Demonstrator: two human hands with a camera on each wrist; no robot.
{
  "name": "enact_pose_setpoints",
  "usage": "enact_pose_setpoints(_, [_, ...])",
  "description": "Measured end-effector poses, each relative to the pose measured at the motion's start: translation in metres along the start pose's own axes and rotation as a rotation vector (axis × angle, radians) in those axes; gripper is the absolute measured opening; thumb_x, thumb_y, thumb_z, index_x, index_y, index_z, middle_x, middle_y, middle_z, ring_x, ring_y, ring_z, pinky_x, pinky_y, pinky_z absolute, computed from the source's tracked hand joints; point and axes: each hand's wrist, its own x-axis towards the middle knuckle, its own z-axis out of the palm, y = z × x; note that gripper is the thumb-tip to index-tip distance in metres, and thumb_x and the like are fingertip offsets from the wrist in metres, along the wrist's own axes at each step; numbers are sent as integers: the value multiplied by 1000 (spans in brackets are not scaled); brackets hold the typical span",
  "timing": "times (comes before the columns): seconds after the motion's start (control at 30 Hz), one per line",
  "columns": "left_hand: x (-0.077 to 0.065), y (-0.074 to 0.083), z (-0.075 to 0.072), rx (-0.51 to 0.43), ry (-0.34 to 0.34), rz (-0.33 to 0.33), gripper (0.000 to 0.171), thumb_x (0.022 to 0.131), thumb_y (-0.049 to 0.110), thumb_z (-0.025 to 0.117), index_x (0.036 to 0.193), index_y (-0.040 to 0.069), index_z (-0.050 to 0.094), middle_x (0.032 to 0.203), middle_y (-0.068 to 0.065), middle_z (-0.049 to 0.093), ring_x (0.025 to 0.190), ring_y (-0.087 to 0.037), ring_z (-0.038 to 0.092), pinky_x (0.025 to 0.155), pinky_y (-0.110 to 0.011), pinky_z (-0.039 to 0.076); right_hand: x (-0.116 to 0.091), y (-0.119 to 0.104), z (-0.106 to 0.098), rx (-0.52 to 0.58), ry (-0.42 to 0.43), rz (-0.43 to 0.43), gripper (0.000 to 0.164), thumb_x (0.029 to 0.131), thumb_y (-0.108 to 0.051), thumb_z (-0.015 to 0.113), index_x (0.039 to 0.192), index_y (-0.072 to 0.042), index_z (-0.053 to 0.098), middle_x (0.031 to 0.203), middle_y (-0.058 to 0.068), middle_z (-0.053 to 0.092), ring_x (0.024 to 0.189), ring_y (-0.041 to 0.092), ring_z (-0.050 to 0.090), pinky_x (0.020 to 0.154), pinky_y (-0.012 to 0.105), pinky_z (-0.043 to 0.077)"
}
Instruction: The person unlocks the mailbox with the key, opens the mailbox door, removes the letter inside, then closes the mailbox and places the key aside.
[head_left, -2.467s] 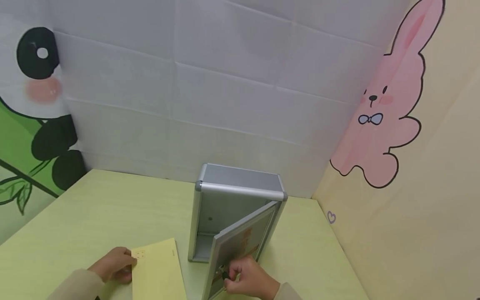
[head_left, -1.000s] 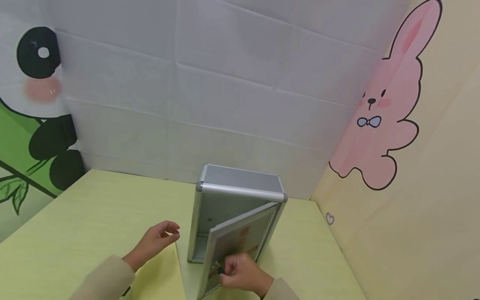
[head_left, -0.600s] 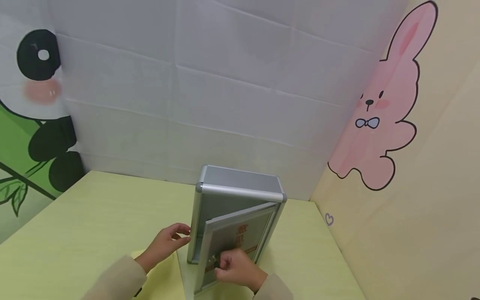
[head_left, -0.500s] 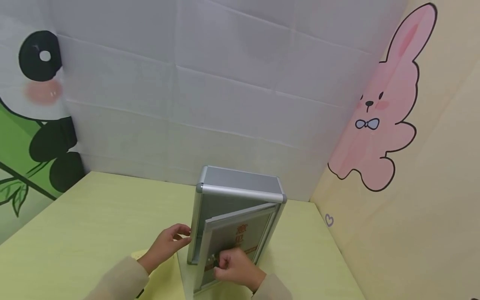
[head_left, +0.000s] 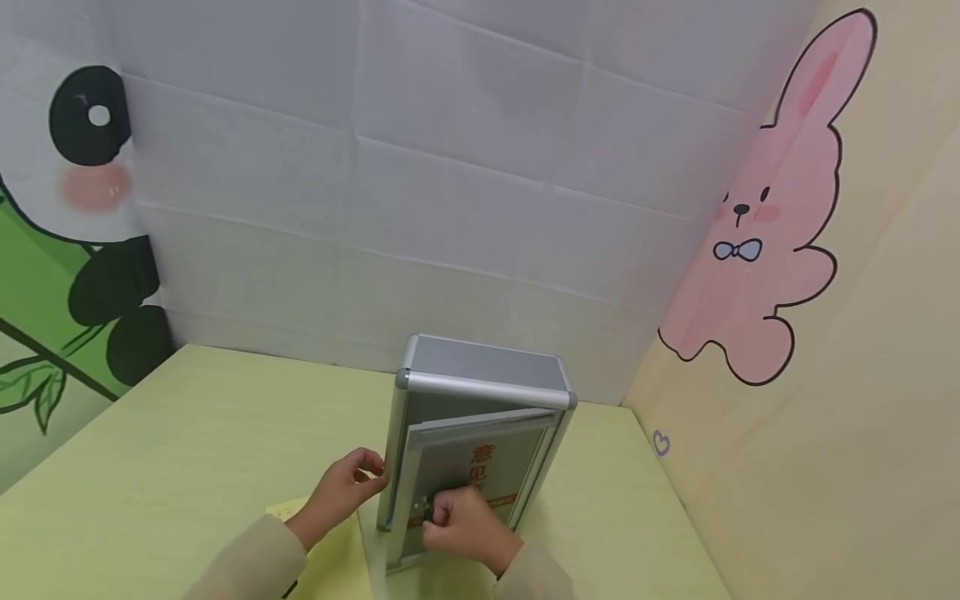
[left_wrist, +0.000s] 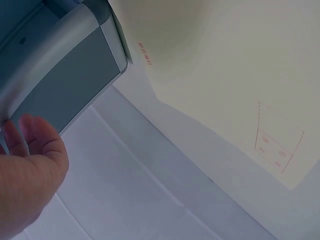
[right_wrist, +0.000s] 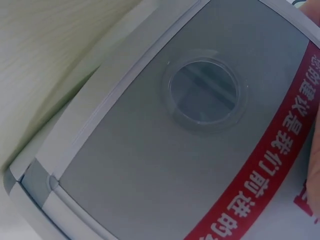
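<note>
A silver-grey suggestion box [head_left: 491,363] stands upright on the table, its hinged door [head_left: 450,462] ajar at the left, red Chinese characters on its front. Low on the door, my right hand [head_left: 467,527] pinches a black-headed key [head_left: 428,510] at the lock. Against the box's left side, my left hand [head_left: 339,492] rests bent fingertips near the front edge. The left wrist view has those fingers at the box's side wall [left_wrist: 75,82]. Under my left forearm lies a yellow envelope [head_left: 337,560] with red print. In the right wrist view, the door bears a clear round window [right_wrist: 202,92] and red band [right_wrist: 260,175].
The pale yellow-green table [head_left: 247,417] extends left and right of the box. Behind it rises a grey-white cloth wall [head_left: 465,167]. At the right stands a cream wall with a pink rabbit [head_left: 780,250]; a panda picture [head_left: 90,192] is at the left.
My left hand has let go of the envelope and moved right to the box's left side. My right hand has swung the door leftward and inward, narrowing the gap.
</note>
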Motion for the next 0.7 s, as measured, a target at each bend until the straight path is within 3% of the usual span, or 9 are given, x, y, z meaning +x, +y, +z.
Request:
enact_pose_setpoints(0.33, [2,-1,6,18,20,44,14,85,0,68,95,-2,57,90,-7,62,80,-17,57,67,-27,48,10,3,4,38,122,71,26,74,5,57,55,-1,41,51,-10,36,45,-8,28,46,14,26])
enact_pose_setpoints(0.47, [2,-2,8,47,60,43,16,83,-2,70,94,-1,58,89,-5,63,79,-17,57,68,-28,48,14,5,7,66,166,98,27,74,3,59,55,-3,41,49,-10,35,43,-9,25,44,15,25])
enact_pose_setpoints(0.7, [4,-3,11,43,71,32,16,83,-2,70,93,-1,58,89,-5,63,78,-16,56,68,-27,47,20,4,11,83,235,128,28,73,4,57,54,-6,39,48,-10,34,44,-6,25,45,17,25])
